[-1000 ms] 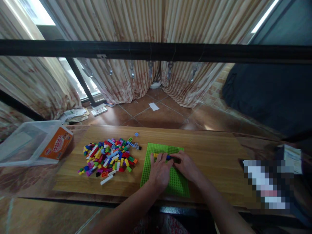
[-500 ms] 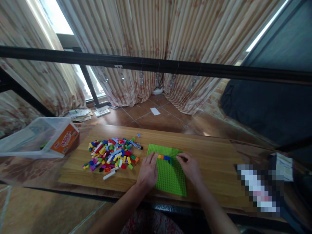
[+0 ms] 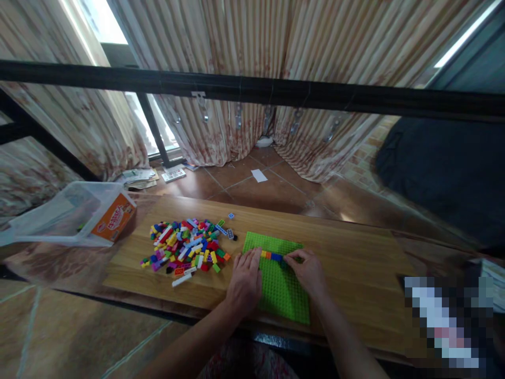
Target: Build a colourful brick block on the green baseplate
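A bright green baseplate point(image 3: 282, 295) lies on the wooden board, with a short row of yellow, orange and blue bricks point(image 3: 272, 256) across its upper half. My left hand point(image 3: 245, 279) rests on the plate's left side, fingers stretched out, their tips beside the yellow end of the row. At the row's other end, the thumb and fingers of my right hand point(image 3: 310, 271) are pinched at a dark green brick point(image 3: 284, 263), which they mostly cover. Whether that brick is pressed fully down cannot be made out.
Left of the plate spreads a pile of mixed coloured bricks point(image 3: 185, 245). A clear plastic bin point(image 3: 74, 210) with an orange label stands at the far left. A black rail point(image 3: 252, 90) crosses beyond the board point(image 3: 355, 284). A pixelated object point(image 3: 442, 321) is at the right.
My right hand's fingertips have closed in leftward onto the dark green brick at the row's end. My left hand stays on the plate. The whole view has shifted slightly.
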The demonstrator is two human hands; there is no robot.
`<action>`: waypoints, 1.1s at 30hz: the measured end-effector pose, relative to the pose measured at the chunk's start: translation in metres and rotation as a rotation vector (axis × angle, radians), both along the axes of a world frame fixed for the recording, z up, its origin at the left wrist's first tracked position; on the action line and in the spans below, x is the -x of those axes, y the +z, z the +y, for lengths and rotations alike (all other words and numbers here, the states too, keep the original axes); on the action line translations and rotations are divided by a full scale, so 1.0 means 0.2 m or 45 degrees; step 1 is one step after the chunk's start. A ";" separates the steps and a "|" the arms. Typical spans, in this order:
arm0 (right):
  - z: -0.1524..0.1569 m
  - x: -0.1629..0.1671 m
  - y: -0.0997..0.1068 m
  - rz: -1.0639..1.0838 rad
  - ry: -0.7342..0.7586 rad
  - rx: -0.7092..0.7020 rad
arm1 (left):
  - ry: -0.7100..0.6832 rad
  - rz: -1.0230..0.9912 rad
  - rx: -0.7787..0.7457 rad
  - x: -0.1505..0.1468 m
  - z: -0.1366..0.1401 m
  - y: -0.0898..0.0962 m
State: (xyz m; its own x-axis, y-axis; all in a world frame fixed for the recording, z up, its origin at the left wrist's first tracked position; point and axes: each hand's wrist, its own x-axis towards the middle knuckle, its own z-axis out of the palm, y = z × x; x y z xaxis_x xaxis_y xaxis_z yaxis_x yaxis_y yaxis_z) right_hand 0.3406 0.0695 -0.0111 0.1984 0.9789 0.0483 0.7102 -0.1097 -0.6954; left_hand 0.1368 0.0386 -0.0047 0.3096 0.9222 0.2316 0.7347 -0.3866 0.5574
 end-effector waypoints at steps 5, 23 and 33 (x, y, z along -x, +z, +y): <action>0.02 0.00 0.05 -0.059 0.045 0.034 | 0.024 -0.029 -0.032 0.00 0.00 -0.01; 0.11 0.03 -0.01 -0.237 0.006 0.068 | 0.034 -0.029 -0.051 -0.01 -0.01 -0.01; 0.14 0.04 0.05 -0.033 -0.029 0.003 | 0.019 -0.001 -0.046 0.00 0.01 0.01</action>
